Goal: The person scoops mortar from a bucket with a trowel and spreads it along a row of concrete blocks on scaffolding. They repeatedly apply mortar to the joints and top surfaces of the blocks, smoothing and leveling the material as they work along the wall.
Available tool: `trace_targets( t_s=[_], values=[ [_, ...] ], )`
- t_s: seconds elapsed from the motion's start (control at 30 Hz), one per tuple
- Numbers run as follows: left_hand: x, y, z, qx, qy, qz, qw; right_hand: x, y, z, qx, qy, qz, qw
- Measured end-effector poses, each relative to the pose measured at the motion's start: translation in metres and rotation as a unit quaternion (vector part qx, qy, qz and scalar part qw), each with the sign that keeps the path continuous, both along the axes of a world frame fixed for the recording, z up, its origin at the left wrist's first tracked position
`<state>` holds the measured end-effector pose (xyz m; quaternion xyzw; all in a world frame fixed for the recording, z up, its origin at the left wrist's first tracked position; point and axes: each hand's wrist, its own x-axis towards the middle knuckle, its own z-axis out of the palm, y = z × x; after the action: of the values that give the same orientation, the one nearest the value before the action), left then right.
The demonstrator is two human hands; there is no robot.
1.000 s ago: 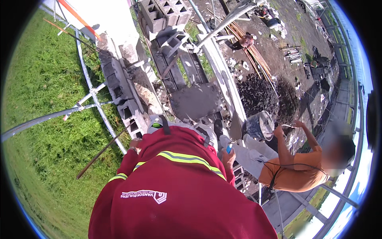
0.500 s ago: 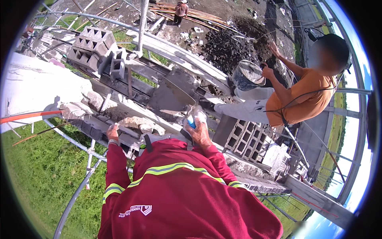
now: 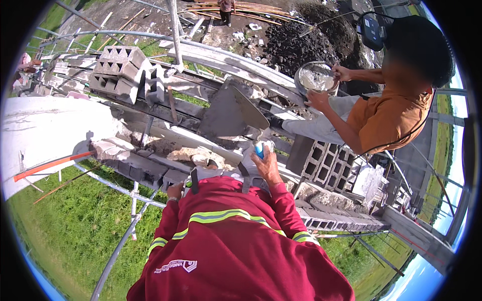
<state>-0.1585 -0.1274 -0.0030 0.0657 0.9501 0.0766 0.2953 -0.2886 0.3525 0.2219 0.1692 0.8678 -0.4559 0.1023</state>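
My right hand (image 3: 267, 165) is closed round the blue handle of a trowel (image 3: 251, 110). Its broad grey blade points away from me, over or against the edge of a flat, grey, mortar-coloured board (image 3: 219, 114); whether they touch I cannot tell. My left hand (image 3: 175, 191) is low beside my waist, close to the top of the block wall (image 3: 145, 168); its fingers are too small and shaded to read. Across from me a co-worker in an orange shirt (image 3: 401, 118) holds a bucket (image 3: 317, 79) with wet grey contents, both hands on it.
Hollow concrete blocks (image 3: 118, 70) are stacked at the far left, more blocks (image 3: 321, 165) at the right by the co-worker's legs. Scaffold pipes (image 3: 118, 246) run round the platform. An orange strip (image 3: 55, 165) crosses at left. Grass lies below; another person (image 3: 227, 11) stands on the ground beyond.
My left hand has drawn back from the wall top to beside my waist. The co-worker has brought both hands onto the bucket and leaned nearer. The trowel stays in my right hand.
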Motion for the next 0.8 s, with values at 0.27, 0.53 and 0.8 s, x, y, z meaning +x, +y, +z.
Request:
trace_targets(
  t_s=[0.27,0.53,0.8],
  values=[
    [-0.061,-0.038,-0.021,0.228,0.032,0.224,0.947,0.032,-0.024,0.013,0.138,-0.013,0.179,0.974],
    [-0.097,-0.02,0.018,0.311,-0.143,0.473,0.812,0.046,-0.065,0.014,0.145,-0.092,0.278,0.945],
    [-0.035,-0.037,-0.031,0.19,-0.036,0.195,0.962,0.051,-0.079,0.002,0.159,-0.108,0.353,0.916]
  ],
)
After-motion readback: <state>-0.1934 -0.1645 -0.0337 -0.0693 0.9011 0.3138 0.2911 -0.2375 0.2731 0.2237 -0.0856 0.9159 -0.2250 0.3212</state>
